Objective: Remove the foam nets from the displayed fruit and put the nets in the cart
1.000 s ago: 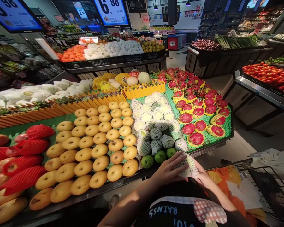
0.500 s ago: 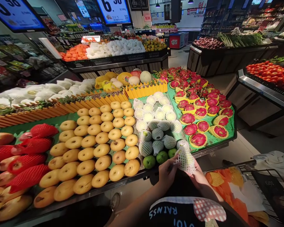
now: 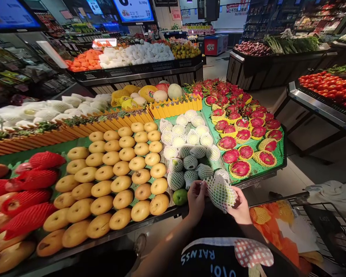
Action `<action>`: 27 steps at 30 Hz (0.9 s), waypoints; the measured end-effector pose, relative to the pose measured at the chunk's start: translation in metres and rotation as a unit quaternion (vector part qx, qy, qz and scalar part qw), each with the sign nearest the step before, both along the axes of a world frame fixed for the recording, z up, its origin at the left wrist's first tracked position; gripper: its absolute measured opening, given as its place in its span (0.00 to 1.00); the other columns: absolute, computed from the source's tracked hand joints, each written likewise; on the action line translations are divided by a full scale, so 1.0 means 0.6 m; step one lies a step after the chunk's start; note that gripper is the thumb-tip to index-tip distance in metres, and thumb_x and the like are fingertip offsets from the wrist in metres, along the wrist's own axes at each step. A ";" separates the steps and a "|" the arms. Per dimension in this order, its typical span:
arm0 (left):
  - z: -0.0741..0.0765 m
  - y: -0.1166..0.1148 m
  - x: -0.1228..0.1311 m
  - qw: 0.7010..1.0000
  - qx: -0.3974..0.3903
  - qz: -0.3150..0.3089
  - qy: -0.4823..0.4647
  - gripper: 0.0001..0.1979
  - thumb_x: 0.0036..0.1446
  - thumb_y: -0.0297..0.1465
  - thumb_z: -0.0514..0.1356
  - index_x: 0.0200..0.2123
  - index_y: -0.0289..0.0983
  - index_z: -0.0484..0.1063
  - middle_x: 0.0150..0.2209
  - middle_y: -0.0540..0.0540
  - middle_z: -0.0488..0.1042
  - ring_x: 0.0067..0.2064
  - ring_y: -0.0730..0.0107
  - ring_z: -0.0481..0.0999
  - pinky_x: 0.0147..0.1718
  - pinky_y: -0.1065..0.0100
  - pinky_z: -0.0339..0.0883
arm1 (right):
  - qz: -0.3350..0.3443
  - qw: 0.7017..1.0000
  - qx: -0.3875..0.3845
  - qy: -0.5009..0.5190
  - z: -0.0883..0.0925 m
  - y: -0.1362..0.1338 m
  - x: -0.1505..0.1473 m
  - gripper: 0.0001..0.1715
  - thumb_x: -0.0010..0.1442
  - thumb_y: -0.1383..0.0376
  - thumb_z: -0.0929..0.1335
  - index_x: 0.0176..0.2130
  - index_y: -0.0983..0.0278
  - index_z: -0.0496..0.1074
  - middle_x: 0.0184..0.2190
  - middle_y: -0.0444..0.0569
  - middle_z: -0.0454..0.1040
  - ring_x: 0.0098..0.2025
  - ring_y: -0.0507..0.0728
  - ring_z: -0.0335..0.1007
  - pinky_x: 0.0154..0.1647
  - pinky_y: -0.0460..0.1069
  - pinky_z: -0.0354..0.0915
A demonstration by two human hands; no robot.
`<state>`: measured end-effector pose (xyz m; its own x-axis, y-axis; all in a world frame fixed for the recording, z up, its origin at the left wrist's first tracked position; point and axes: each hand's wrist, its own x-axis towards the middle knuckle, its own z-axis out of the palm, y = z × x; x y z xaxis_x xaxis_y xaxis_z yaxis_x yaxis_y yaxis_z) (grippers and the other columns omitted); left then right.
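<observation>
Between my two hands is a green fruit in a white foam net (image 3: pixel 221 193), held over the front edge of the stand. My left hand (image 3: pixel 197 202) pinches the net's loose edge with thumb and fingers. Around the fruit's lower right side my right hand (image 3: pixel 241 207) is closed, its thumb along the net. Just left of my left hand lies a bare green fruit (image 3: pixel 180 197). Behind the hands sit several netted green fruits (image 3: pixel 191 162), and further back paler netted fruits (image 3: pixel 192 137). The fruit's kind is hidden by the net.
Rows of yellow-brown pears (image 3: pixel 121 168) lie to the left, red-netted fruit (image 3: pixel 29 192) beyond them. Dragon fruit (image 3: pixel 240 168) fills the right side. A wire cart (image 3: pixel 331 215) with orange netting (image 3: pixel 276 231) stands at right. An orange picket border (image 3: pixel 175 109) runs behind.
Both hands have shifted slightly left with the netted fruit, which is turned and shows more of its side. It now covers bare green fruits seen before. The view has moved a little.
</observation>
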<state>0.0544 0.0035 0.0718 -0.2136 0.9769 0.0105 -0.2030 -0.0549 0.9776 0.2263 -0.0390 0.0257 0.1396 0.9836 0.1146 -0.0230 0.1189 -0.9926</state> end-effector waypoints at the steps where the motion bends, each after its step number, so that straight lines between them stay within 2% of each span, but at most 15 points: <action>1: -0.005 0.002 0.004 1.000 -0.010 -0.005 -0.008 0.25 0.56 0.55 0.71 0.32 0.38 0.75 0.27 0.50 0.76 0.27 0.71 0.75 0.26 0.71 0.71 | -0.010 1.000 0.000 0.020 0.000 -0.002 0.001 0.41 0.48 0.42 0.80 0.55 0.53 0.72 0.46 0.51 0.83 0.46 0.63 0.82 0.45 0.57 0.80; 4: -0.027 0.014 0.010 1.000 -0.021 0.017 0.003 0.27 0.56 0.58 0.70 0.33 0.38 0.74 0.28 0.50 0.76 0.27 0.71 0.75 0.26 0.71 0.71 | -0.025 0.998 0.001 0.057 0.004 -0.006 0.008 0.41 0.47 0.46 0.82 0.55 0.53 0.72 0.48 0.51 0.83 0.49 0.63 0.81 0.49 0.57 0.79; 7: -0.046 0.047 -0.011 0.986 0.001 0.125 0.108 0.30 0.64 0.61 0.59 0.37 0.38 0.72 0.28 0.49 0.74 0.27 0.68 0.75 0.28 0.67 0.72 | -0.002 0.998 -0.005 0.064 0.014 -0.010 0.025 0.45 0.47 0.46 0.82 0.59 0.56 0.72 0.45 0.51 0.82 0.46 0.62 0.80 0.48 0.56 0.77; 9: -0.054 0.079 -0.039 0.969 0.017 0.177 0.174 0.30 0.71 0.59 0.49 0.45 0.37 0.71 0.30 0.47 0.74 0.29 0.64 0.76 0.31 0.61 0.74 | 0.005 0.998 -0.013 0.057 0.022 -0.016 0.039 0.49 0.47 0.47 0.82 0.62 0.57 0.70 0.43 0.50 0.82 0.43 0.61 0.79 0.45 0.54 0.77; 11: -0.058 0.112 -0.065 0.954 0.038 0.180 0.235 0.28 0.76 0.52 0.43 0.52 0.35 0.70 0.35 0.42 0.76 0.35 0.58 0.78 0.38 0.54 0.75 | -0.021 0.999 -0.015 0.033 0.029 -0.023 0.055 0.48 0.47 0.49 0.82 0.62 0.57 0.69 0.40 0.48 0.80 0.41 0.60 0.78 0.44 0.53 0.77; 12: -0.060 0.125 -0.073 0.947 0.053 0.162 0.272 0.26 0.77 0.48 0.43 0.53 0.35 0.70 0.38 0.39 0.77 0.39 0.55 0.79 0.42 0.51 0.75 | -0.042 0.999 -0.016 0.008 0.033 -0.027 0.062 0.47 0.47 0.51 0.82 0.60 0.57 0.69 0.40 0.48 0.80 0.42 0.60 0.78 0.43 0.53 0.77; 14: -0.067 0.143 -0.070 0.927 0.093 0.084 0.354 0.19 0.76 0.43 0.48 0.49 0.37 0.73 0.44 0.35 0.78 0.47 0.50 0.79 0.51 0.48 0.73 | -0.082 0.993 -0.020 -0.078 0.040 -0.033 0.077 0.42 0.47 0.54 0.82 0.57 0.57 0.70 0.42 0.49 0.80 0.44 0.60 0.78 0.42 0.53 0.77; 17: -0.090 0.147 -0.021 0.869 0.145 -0.083 0.466 0.11 0.66 0.38 0.61 0.47 0.40 0.76 0.51 0.37 0.80 0.54 0.48 0.79 0.57 0.48 0.71 | -0.128 0.965 -0.010 -0.231 0.048 -0.033 0.096 0.34 0.48 0.56 0.80 0.53 0.58 0.74 0.47 0.52 0.82 0.47 0.63 0.79 0.45 0.55 0.78; 19: -0.110 0.142 0.022 0.818 0.162 -0.171 0.525 0.23 0.55 0.39 0.71 0.53 0.39 0.75 0.56 0.36 0.79 0.59 0.44 0.76 0.61 0.46 0.69 | -0.148 0.945 0.006 -0.291 0.049 -0.030 0.108 0.32 0.49 0.55 0.78 0.52 0.58 0.74 0.48 0.52 0.83 0.47 0.64 0.80 0.48 0.57 0.78; 22: -0.133 0.144 0.068 0.751 0.161 -0.238 0.594 0.41 0.42 0.37 0.77 0.60 0.34 0.72 0.60 0.30 0.75 0.63 0.36 0.72 0.64 0.43 0.64 | -0.154 0.933 0.013 -0.326 0.042 -0.026 0.123 0.32 0.51 0.54 0.77 0.54 0.59 0.73 0.48 0.52 0.83 0.47 0.65 0.81 0.49 0.59 0.78; 24: -0.140 0.158 0.078 0.719 0.152 -0.256 0.629 0.43 0.42 0.36 0.77 0.61 0.33 0.70 0.59 0.28 0.75 0.62 0.35 0.72 0.63 0.42 0.63 | -0.151 0.928 0.013 -0.339 0.034 -0.026 0.130 0.32 0.52 0.54 0.77 0.54 0.58 0.73 0.50 0.53 0.83 0.48 0.65 0.81 0.51 0.60 0.78; 27: -0.138 0.182 0.073 0.685 0.150 -0.273 0.658 0.38 0.43 0.38 0.77 0.57 0.35 0.72 0.53 0.32 0.77 0.58 0.38 0.74 0.61 0.43 0.64 | -0.141 0.925 0.010 -0.352 0.021 -0.028 0.135 0.31 0.53 0.54 0.76 0.54 0.58 0.72 0.51 0.53 0.83 0.50 0.66 0.81 0.53 0.60 0.77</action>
<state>0.0985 0.1128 -0.0109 0.5702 0.8192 0.0617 0.7739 -0.5608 0.2943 0.3073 -0.0557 0.0385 0.2740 0.9160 0.2929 0.6628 0.0408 -0.7477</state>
